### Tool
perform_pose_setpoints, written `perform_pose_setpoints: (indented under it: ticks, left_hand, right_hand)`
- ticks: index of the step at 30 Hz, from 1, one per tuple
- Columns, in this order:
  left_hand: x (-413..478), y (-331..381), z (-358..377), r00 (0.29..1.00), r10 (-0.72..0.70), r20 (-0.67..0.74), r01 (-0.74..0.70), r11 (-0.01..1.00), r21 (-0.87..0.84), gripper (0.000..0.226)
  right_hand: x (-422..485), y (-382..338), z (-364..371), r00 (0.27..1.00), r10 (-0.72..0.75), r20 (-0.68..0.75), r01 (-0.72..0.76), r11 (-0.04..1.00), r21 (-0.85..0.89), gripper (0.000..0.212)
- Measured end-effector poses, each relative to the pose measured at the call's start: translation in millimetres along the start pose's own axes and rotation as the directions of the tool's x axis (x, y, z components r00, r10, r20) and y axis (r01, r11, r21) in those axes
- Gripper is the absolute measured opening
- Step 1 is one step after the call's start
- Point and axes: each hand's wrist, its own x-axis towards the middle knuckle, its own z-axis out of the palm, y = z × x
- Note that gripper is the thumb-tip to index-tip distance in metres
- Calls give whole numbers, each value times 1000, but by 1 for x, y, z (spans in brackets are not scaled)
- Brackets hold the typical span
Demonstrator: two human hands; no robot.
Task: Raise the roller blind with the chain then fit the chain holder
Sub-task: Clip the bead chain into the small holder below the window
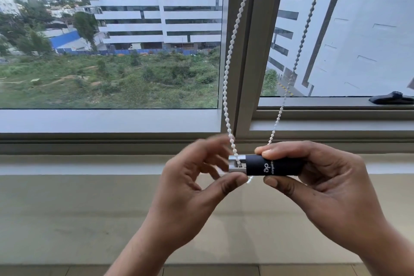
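A: What occupies the left?
B: The left hand [197, 177], fingers blurred, thumb touching the silver end of the chain holder [264, 164].
A: And at 3 o'clock of it?
B: The right hand [313, 177] pinches the holder's black body. The bead chain [233, 56] loops through the silver end, rising toward 12 o'clock before the window frame [248, 51].

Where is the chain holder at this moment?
In the head view it sits low and centre-right, the black chain holder pinched in the right hand, its metal end by the left hand, the bead chain looping through.
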Motion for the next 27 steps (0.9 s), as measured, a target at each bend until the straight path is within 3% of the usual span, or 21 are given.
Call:
perform_pose_setpoints:
  ticks: [2, 5, 13, 22, 27]
  left_hand:
    - [1, 0, 0, 998, -40, 48, 39, 999, 12, 29]
    - [1, 2, 2, 998, -32, 48, 33, 999, -19, 21]
    - [-1, 0, 7, 999, -26, 22, 26, 999, -35, 15]
    - [0, -12, 15, 999, 19, -28, -18, 998, 53, 35]
    - [-1, -33, 29, 987, -128, -101, 127, 992, -16, 44]
  right_hand:
    - [0, 1, 1, 1000, -1, -6, 1, 1000, -4, 26]
    - [-1, 2, 4, 1000, -2, -14, 2, 1000, 3, 24]
    - [-7, 9, 5, 994, 85, -71, -80, 994, 72, 31]
    - [-9, 23, 3, 985, 145, -90, -145, 989, 8, 29]
    - [-12, 44, 5, 972, 222, -76, -231, 961, -153, 38]
